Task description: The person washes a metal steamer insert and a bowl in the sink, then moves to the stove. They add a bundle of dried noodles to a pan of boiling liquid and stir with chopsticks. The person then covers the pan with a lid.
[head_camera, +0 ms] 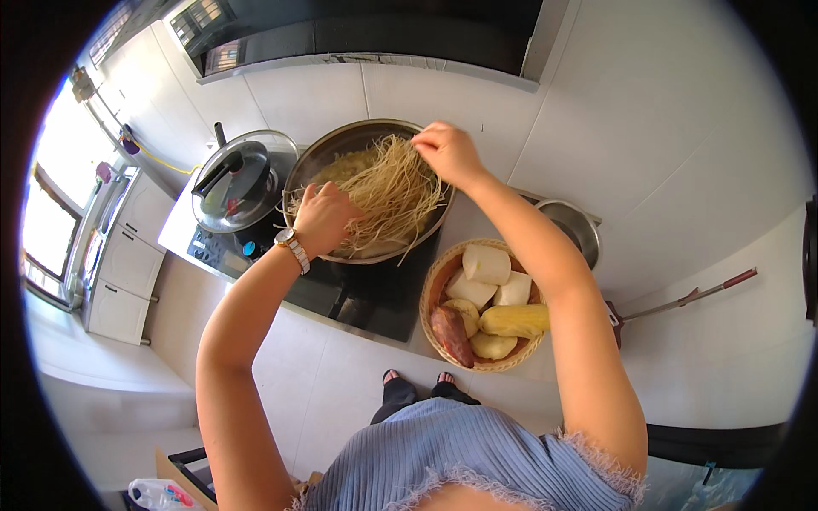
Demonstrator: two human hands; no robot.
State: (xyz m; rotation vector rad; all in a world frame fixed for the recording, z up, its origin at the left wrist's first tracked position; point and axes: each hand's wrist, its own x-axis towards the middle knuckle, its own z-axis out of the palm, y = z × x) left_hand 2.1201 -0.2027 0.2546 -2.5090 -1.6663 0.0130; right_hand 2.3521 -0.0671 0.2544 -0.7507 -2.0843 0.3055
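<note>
A large round pan (448,214) on the stove holds thin pale noodles (393,198) heaped over a yellowish food (342,167). My left hand (326,220), with a watch (293,246) on its wrist, is over the pan's left side, its fingers curled on noodles; strands stick out beyond it. At the upper right rim, my right hand (449,153) pinches the upper ends of some strands between its fingertips. A few noodles hang over the front rim. The fingertips of my left hand are partly hidden.
Left of the pan stands a pot with a glass lid (220,207). A wicker basket (429,326) on the right holds corn (514,319), a sweet potato (452,335) and pale cut pieces (487,264). Behind my right forearm is a metal bowl (578,223). A range hood (383,32) hangs above.
</note>
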